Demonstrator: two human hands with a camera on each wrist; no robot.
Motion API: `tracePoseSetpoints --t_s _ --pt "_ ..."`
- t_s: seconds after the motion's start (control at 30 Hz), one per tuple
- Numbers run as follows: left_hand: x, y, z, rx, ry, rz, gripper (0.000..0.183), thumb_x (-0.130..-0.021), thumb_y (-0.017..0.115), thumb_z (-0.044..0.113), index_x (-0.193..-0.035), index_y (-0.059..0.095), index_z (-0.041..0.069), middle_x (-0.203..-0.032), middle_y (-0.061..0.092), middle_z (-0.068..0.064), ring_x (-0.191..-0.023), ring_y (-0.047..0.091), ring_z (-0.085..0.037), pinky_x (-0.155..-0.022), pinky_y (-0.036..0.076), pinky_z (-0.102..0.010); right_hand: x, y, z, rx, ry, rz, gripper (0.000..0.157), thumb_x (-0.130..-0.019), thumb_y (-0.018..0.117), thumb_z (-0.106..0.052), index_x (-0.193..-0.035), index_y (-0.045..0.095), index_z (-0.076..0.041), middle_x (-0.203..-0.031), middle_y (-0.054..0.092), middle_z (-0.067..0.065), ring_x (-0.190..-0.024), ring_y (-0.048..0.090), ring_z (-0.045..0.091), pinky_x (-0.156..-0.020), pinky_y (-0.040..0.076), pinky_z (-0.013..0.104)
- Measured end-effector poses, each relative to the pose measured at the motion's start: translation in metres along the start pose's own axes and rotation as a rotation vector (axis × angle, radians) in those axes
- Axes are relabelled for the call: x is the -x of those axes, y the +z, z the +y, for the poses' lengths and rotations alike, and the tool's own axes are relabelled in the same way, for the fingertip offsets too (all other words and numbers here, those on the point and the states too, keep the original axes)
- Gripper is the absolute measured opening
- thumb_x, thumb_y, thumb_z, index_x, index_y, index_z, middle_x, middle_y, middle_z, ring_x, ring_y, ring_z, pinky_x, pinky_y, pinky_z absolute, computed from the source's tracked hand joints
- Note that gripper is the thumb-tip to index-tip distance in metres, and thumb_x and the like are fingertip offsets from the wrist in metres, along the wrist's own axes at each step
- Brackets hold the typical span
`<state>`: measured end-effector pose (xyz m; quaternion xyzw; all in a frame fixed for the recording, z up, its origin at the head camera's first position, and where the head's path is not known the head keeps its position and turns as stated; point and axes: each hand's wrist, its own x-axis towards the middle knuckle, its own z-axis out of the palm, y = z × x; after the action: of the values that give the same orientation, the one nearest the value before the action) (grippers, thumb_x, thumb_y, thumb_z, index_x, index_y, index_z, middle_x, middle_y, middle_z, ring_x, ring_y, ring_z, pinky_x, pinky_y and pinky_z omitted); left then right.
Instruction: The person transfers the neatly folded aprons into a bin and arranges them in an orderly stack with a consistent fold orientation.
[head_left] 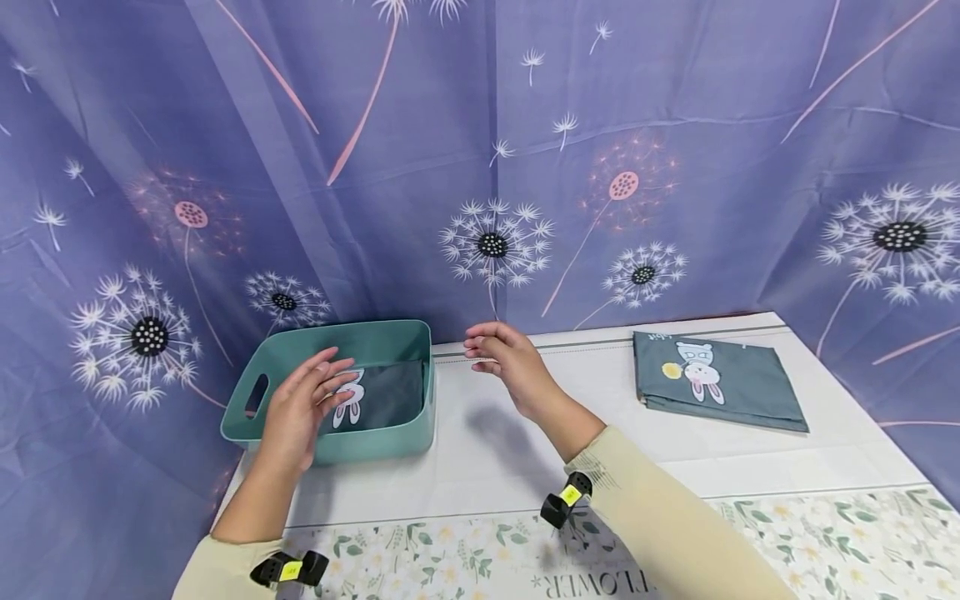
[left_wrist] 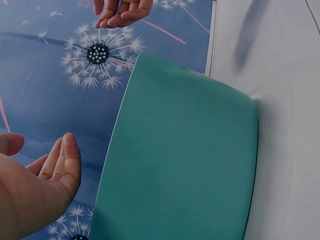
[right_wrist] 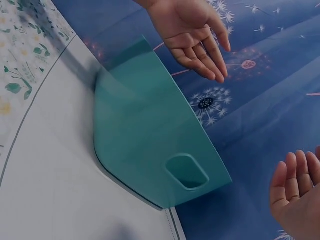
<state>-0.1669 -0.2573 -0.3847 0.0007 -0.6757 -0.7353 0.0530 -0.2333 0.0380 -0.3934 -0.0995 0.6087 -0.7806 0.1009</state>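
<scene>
A teal plastic basket (head_left: 375, 442) with cut-out handles stands at the left of the table. Inside it lies a folded dark grey-green cloth (head_left: 393, 392) printed with a white rabbit. Over the basket's near left side hovers my left hand (head_left: 298, 408), fingers loosely spread and holding nothing. My right hand (head_left: 513, 367) hangs in the air to the right of the basket, its fingers relaxed and nothing in them. A second folded cloth (head_left: 750, 383) of the same colour, with a rabbit and bear print, rests on the table's right side.
The white table (head_left: 525, 475) has a floral printed band (head_left: 420, 554) along its front. A blue-purple dandelion curtain (head_left: 405, 267) hangs right behind the table and at its left side. Black cameras with yellow labels sit at both wrists.
</scene>
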Motion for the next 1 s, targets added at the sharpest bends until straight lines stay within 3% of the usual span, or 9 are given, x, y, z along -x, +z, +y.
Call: tracePoseSetpoints --t_s 0.27,0.9,1.0 --pt "-0.002 0.008 -0.004 0.015 -0.017 -0.022 0.044 -0.109 0.046 0.031 -0.146 0.046 0.009 -0.123 0.072 0.006 -0.112 0.07 -0.012 -0.091 0.058 -0.025 0.003 -0.009 0.003 -0.012 0.007 0.04 0.025 -0.101 0.05 -0.01 -0.121 0.06 0.0 -0.102 0.067 0.0 -0.095 0.067 0.013 -0.086 0.057 0.029" --pt "-0.002 0.025 -0.01 0.048 -0.048 -0.085 0.045 -0.109 0.046 0.033 -0.148 0.045 0.009 -0.127 0.071 0.002 -0.114 0.069 -0.015 -0.091 0.059 -0.027 0.01 -0.033 0.012 -0.034 -0.003 0.062 0.028 -0.102 0.047 -0.009 -0.125 0.057 0.003 -0.102 0.067 -0.003 -0.096 0.067 0.011 -0.088 0.056 0.029" --pt "-0.001 0.028 -0.011 0.06 -0.048 -0.1 0.046 -0.109 0.046 0.032 -0.148 0.044 0.009 -0.127 0.07 0.001 -0.114 0.069 -0.015 -0.092 0.059 -0.027 0.011 -0.036 0.012 -0.032 0.001 0.065 0.027 -0.102 0.047 -0.009 -0.125 0.058 0.002 -0.107 0.066 0.002 -0.096 0.067 0.011 -0.087 0.056 0.029"
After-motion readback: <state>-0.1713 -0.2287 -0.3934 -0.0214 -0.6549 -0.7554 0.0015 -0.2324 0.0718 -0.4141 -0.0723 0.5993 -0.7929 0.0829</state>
